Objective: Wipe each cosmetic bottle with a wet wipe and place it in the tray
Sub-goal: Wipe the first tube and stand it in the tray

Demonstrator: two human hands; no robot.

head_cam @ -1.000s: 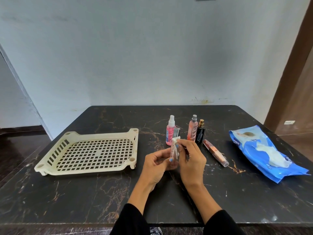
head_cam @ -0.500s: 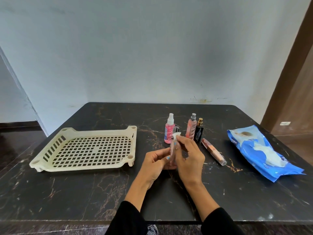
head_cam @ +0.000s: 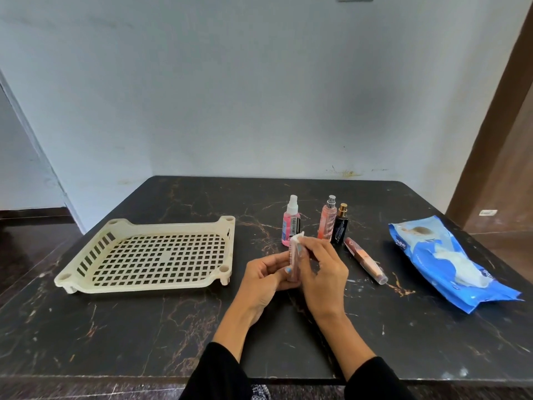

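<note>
Fingers (head_cam: 284, 262) of the left hand (head_cam: 264, 277) curl round the lower part of a slim pinkish cosmetic tube (head_cam: 294, 262), held upright between both hands, while the right hand (head_cam: 324, 272) pinches a small white wet wipe (head_cam: 298, 238) against the tube's top.

Well to the left of the fingers sits the cream perforated plastic tray (head_cam: 150, 254), with nothing in it. Just beyond the fingertips stand a pink spray bottle with a white cap (head_cam: 290, 223), a tall peach bottle with a silver top (head_cam: 327, 220) and a small black bottle with a gold cap (head_cam: 339, 226). To the right of the right hand a clear-ended brown tube (head_cam: 364, 260) lies flat, and further right lies the blue wet-wipe pack (head_cam: 444, 256).

To wipe well, the left hand should probably turn the tube while the wipe slides down its length, so every side gets covered. A loose grip on a wet tube could let it slip.
</note>
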